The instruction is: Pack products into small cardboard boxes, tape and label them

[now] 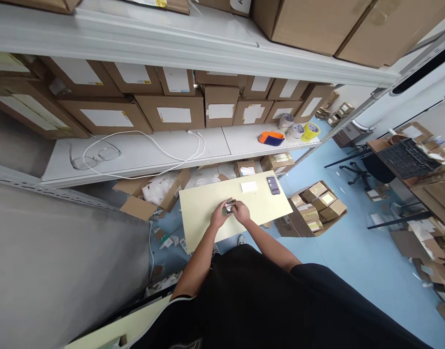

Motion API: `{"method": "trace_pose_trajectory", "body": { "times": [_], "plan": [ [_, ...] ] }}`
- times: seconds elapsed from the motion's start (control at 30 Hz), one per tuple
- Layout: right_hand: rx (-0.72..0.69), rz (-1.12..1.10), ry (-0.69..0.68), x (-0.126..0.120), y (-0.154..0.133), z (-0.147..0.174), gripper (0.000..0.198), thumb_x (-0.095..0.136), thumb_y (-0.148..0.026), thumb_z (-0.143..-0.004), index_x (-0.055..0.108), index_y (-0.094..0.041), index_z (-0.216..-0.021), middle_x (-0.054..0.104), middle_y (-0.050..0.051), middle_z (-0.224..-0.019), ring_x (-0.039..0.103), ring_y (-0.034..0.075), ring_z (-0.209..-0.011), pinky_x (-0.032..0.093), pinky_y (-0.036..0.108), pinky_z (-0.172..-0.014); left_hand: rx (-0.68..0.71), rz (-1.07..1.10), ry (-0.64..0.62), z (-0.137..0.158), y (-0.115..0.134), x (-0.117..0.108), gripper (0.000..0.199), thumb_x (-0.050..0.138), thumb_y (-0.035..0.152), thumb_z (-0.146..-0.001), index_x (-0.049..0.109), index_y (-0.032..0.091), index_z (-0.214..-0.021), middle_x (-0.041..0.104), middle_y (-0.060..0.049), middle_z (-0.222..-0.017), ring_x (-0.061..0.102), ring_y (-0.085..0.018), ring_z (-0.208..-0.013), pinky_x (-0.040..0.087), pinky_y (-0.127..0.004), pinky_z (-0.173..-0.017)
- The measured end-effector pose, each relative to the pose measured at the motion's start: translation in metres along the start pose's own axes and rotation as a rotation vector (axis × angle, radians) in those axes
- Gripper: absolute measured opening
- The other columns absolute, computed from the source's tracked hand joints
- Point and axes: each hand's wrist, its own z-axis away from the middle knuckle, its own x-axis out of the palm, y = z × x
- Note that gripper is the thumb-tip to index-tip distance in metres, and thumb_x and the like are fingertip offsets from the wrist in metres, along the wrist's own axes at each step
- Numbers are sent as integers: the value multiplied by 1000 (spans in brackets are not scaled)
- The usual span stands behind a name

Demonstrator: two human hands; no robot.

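From the head camera, we are closing our left hand [219, 216] and right hand [241, 212] together around a small grey object [228, 208], holding it just above the pale yellow table [204, 203]. A white card [249, 186] is lying farther along the table, well apart.

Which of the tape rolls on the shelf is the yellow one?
The yellow tape roll is the one at the right end of the row, nearest the shelf's end. The other two rolls beside it are white.
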Motion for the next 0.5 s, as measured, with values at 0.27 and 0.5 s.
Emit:
{"method": "trace_pose_trajectory", "body": {
  "times": [0.27,0.5],
  "plan": [
    [176,284,-177,-6,-23,-13,41,75,-38,-87,66,-18,-122,73,15,-120,70,27,-107,52,33,-89,50,80,32,9,9,12,80,77,10,-74,61,36,-148,61,-5,-151,56,-33,-137,41,-46,-118],
    [92,174,-123,-15,-36,-10,42,84,-28,-70,63,-19,-105,40,20,-164,55,33,-136,52,41,-99,14,40,53,11,0,1,73,79,12,-74,65,32,-142,63,-6,-149,58,-34,-136,46,-45,-114]
  ]
}}
